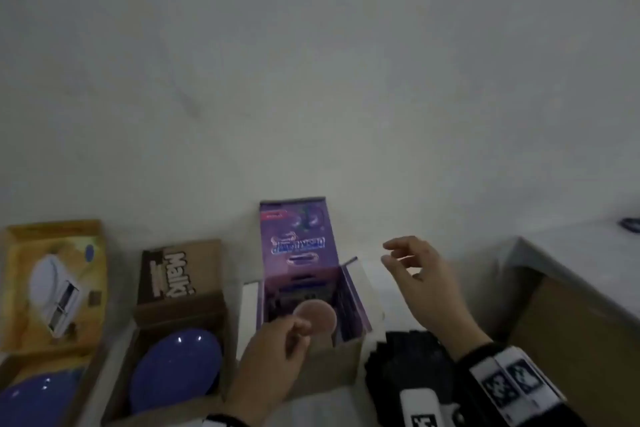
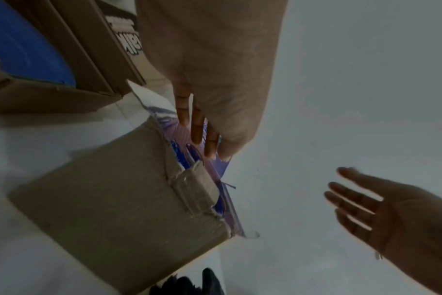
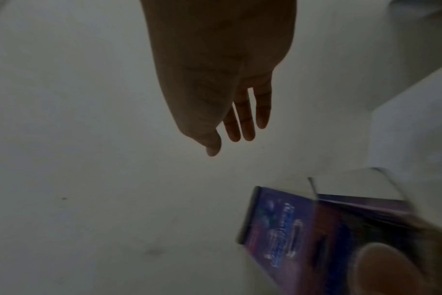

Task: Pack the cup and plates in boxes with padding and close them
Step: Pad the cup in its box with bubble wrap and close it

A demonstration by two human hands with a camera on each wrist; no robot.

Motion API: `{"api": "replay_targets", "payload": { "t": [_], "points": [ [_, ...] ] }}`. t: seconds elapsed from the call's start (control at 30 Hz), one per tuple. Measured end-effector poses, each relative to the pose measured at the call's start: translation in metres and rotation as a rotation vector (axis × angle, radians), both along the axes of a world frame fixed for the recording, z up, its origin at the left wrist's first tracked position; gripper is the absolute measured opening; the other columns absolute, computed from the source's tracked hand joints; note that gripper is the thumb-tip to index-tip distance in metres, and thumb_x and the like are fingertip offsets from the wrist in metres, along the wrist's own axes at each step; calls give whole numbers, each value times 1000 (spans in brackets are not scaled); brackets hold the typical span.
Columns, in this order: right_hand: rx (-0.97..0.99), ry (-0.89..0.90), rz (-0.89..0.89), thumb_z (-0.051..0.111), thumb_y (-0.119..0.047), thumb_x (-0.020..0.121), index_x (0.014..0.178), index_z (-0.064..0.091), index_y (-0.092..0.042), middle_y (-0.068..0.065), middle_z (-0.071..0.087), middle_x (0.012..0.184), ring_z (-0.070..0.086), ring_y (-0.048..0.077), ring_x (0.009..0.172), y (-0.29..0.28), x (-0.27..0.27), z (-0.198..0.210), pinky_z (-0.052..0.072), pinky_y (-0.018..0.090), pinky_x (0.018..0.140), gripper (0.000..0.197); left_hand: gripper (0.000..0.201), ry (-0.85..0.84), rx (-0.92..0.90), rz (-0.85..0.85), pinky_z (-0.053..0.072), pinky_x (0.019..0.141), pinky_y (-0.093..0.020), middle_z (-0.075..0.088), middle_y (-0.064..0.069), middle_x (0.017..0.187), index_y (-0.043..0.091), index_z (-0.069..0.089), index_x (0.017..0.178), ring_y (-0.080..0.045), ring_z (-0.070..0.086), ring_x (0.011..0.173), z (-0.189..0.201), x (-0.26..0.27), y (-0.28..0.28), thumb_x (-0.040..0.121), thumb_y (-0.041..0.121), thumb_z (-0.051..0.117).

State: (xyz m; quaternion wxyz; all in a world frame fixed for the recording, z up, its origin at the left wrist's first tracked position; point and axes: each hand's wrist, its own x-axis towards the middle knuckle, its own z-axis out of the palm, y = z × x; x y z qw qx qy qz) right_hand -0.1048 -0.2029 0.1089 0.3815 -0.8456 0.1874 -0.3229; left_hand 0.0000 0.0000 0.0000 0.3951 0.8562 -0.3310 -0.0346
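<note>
A pinkish cup [image 1: 317, 317] stands inside the open purple box [image 1: 298, 246], whose lid flap points up and away from me. My left hand [image 1: 298, 326] reaches in from the near side, and its thumb and fingertips pinch the cup's near rim. In the left wrist view my left hand [image 2: 215, 151] points down past the box's brown wall [image 2: 114, 209], and the cup is hidden. My right hand [image 1: 394, 253] hovers empty with relaxed fingers, right of the box's side flap. The right wrist view shows the right hand [image 3: 230, 139], the purple box [image 3: 278, 229] and the blurred cup [image 3: 391, 269].
A blue plate [image 1: 176, 367] lies in the open brown box [image 1: 180, 274] to the left. Another blue plate [image 1: 34, 399] sits in the yellow box [image 1: 52, 288] at far left. Black padding [image 1: 405, 364] lies right of the purple box. A white ledge [image 1: 588, 270] stands over cardboard [image 1: 571, 340] at right.
</note>
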Motion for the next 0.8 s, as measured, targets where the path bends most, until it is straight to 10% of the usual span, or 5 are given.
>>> {"api": "replay_targets", "payload": {
  "t": [0.17,0.4,0.8],
  "points": [
    [-62,508,-87,65,-30,85,120,50,-26,2,52,116,52,15,101,-12,-16,-72,44,25,81,38,13,25,28,-31,50,77,-27,63,15,98,37,61,100,-6,59,88,-18,1,-18,88,35,59],
    [-104,1014,-49,71,-43,76,144,17,-32,8,28,142,29,30,132,-23,-37,-130,44,46,99,88,26,-46,297,-33,42,56,-23,62,12,84,36,59,104,-7,55,72,-18,-12,-43,94,51,40],
    [-101,721,-80,50,-16,86,106,61,-19,4,61,106,57,23,95,-46,-33,-135,45,28,75,23,35,94,423,-68,51,66,-29,64,10,82,36,63,108,-12,59,75,-6,-12,-46,93,57,38]
  ]
}}
